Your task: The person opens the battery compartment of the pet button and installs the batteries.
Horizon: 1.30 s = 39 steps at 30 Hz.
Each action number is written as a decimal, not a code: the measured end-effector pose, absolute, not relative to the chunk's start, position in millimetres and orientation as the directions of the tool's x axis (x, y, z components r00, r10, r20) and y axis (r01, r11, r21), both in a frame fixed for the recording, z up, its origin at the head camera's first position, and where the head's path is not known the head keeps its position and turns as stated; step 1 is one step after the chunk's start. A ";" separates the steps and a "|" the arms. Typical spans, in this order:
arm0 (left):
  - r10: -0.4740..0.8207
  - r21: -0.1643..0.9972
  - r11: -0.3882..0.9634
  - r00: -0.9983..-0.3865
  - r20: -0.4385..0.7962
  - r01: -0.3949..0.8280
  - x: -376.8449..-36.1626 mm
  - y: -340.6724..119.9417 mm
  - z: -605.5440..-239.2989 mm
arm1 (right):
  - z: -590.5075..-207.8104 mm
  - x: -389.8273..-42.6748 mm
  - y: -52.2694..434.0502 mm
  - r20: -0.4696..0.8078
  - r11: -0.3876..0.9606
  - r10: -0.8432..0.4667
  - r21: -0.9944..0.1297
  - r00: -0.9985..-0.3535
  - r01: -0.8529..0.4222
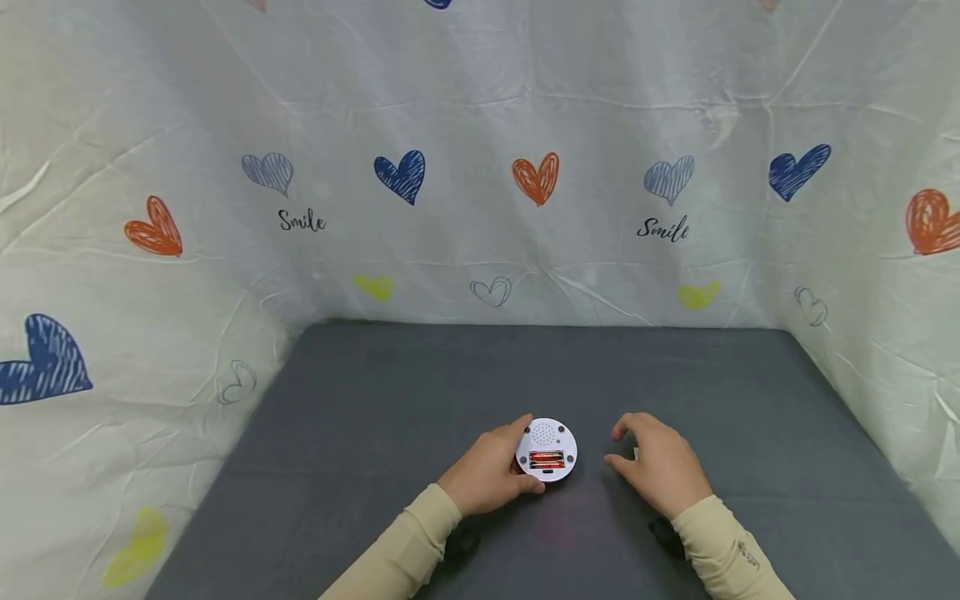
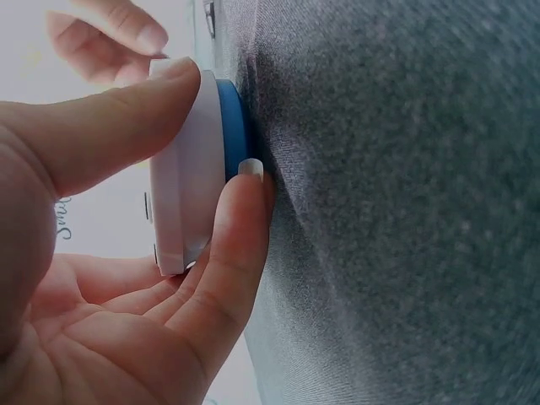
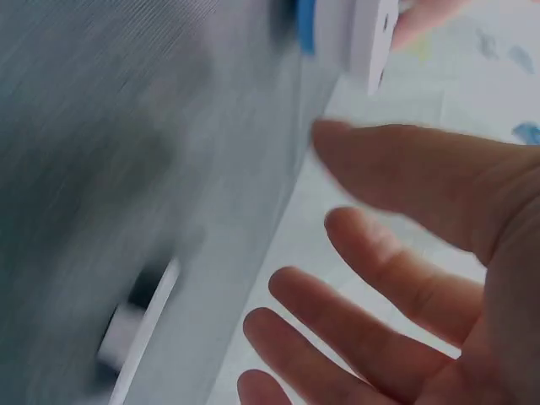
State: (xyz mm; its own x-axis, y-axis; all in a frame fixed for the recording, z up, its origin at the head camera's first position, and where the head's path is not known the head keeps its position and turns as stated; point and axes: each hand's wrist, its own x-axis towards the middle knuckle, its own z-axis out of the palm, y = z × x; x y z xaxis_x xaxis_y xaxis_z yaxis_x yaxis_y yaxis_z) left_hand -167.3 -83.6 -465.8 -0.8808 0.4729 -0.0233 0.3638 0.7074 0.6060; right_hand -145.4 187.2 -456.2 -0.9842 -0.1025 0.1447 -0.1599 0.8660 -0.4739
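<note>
Left hand (image 1: 487, 477) clamps round white device (image 1: 547, 451) at near middle of grey mat (image 1: 375, 417), thumb and fingers (image 2: 236, 228) curled on rim, steadying it. Lies back-up: battery bay uncovered, red batteries (image 1: 547, 458) showing, blue underside (image 2: 232, 126) pressed to mat. Right hand (image 1: 660, 473) hovers just beside, fingers loosely spread, gripping nothing, over small white piece (image 3: 139, 325), likely cover. Heart-print cloth (image 1: 480, 167) walls behind.

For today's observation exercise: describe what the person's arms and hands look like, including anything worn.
Both hands are bare: the left hand and the right hand show no gloves or rings. Each arm wears a long beige sleeve ending at the wrist; the right sleeve carries a small dark marking. A dark object sits under each wrist.
</note>
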 end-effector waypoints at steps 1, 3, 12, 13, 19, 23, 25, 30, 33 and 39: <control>0.472 0.607 0.708 -0.881 -0.025 0.362 -167.2 -83.7 -465.8 | -457.6 -144.4 193.1 0.143 0.872 -0.097 -0.465 -0.985 -0.153; 0.470 0.607 0.709 -0.882 -0.027 0.359 -167.2 -84.0 -465.9 | -460.4 -142.6 203.5 0.135 0.886 -0.094 -0.441 -0.986 -0.144; 0.473 0.609 0.707 -0.881 -0.027 0.360 -166.9 -84.5 -465.6 | -467.8 -140.7 226.0 0.064 0.904 -0.049 -0.421 -0.997 -0.071; 0.473 0.609 0.706 -0.881 -0.026 0.362 -166.8 -84.5 -465.4 | -467.8 -140.8 226.3 0.071 0.904 -0.050 -0.421 -0.996 -0.075; 0.471 0.604 0.712 -0.882 -0.030 0.360 -166.8 -84.3 -464.8 | -467.5 -142.3 226.2 0.095 0.911 -0.066 -0.401 -0.993 -0.098; 0.465 0.597 0.720 -0.884 -0.038 0.353 -166.7 -83.9 -465.2 | -468.7 -143.0 224.5 0.087 0.919 -0.089 -0.377 -0.992 -0.115; 0.465 0.597 0.721 -0.884 -0.043 0.350 -166.8 -83.7 -465.2 | -469.5 -143.3 222.3 0.093 0.921 -0.104 -0.367 -0.990 -0.131; 0.462 0.603 0.720 -0.885 -0.048 0.344 -167.0 -84.0 -465.2 | -466.1 -146.9 209.1 0.220 0.918 -0.177 -0.316 -0.959 -0.241; 0.463 0.600 0.720 -0.885 -0.039 0.350 -167.3 -84.4 -465.6 | -457.9 -148.9 194.3 0.297 0.907 -0.227 -0.283 -0.928 -0.313; 0.470 0.605 0.714 -0.881 -0.043 0.352 -168.1 -85.2 -466.7 | -440.1 -147.8 158.9 0.350 0.874 -0.308 -0.263 -0.884 -0.409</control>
State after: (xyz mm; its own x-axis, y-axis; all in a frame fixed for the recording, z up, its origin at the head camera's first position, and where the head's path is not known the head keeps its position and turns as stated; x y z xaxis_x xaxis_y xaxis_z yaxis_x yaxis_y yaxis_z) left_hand -168.1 -85.2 -466.7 -0.8814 0.4705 -0.0430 0.3519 0.7145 0.6048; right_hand -147.8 158.9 -440.1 -0.8844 -0.3083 0.3505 -0.4089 0.8738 -0.2632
